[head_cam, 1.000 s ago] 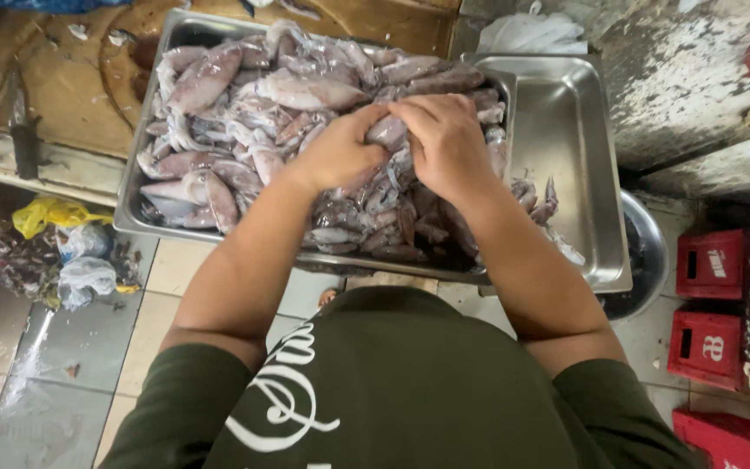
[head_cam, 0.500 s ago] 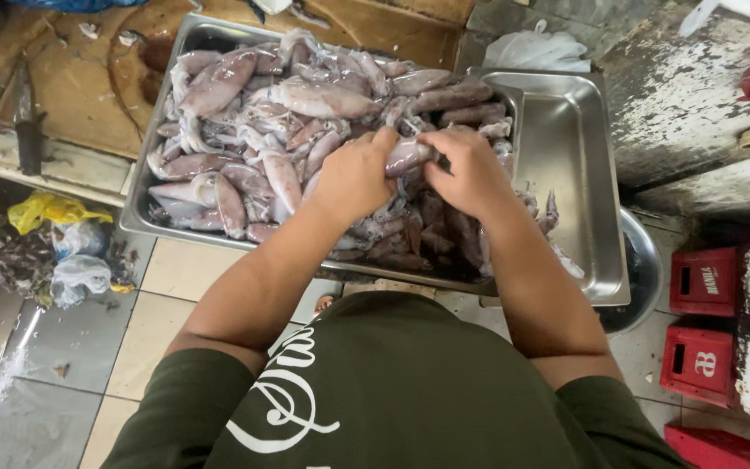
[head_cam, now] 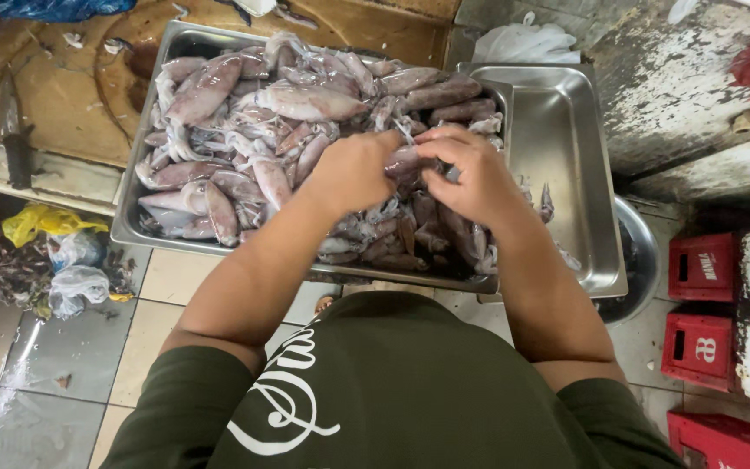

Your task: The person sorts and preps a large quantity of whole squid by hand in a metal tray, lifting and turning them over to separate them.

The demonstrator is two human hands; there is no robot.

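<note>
Squid point(head_cam: 403, 161) is getting pinched between both hands, left hand point(head_cam: 353, 169) and right hand point(head_cam: 470, 174), fingers closing on it over the full metal tray point(head_cam: 132, 227), mid-cleaning I'd say, so a firm pull seems next.

On the right side, by the wall, three red plastic crates stand on the tiled floor, one after another: the upper red crate point(head_cam: 703, 266), the middle red crate point(head_cam: 699, 349), and the lowest red crate point(head_cam: 726, 441), only partly in view at the corner. The first two carry white printed markings on their sides. On the left floor lies a crumpled yellow plastic bag point(head_cam: 43, 223), and just beside it some pale knotted plastic bags point(head_cam: 76, 280). Behind the metal trays sits a white plastic bag point(head_cam: 523, 42), and in the top left corner a blue plastic sheet point(head_cam: 49, 7).
</note>
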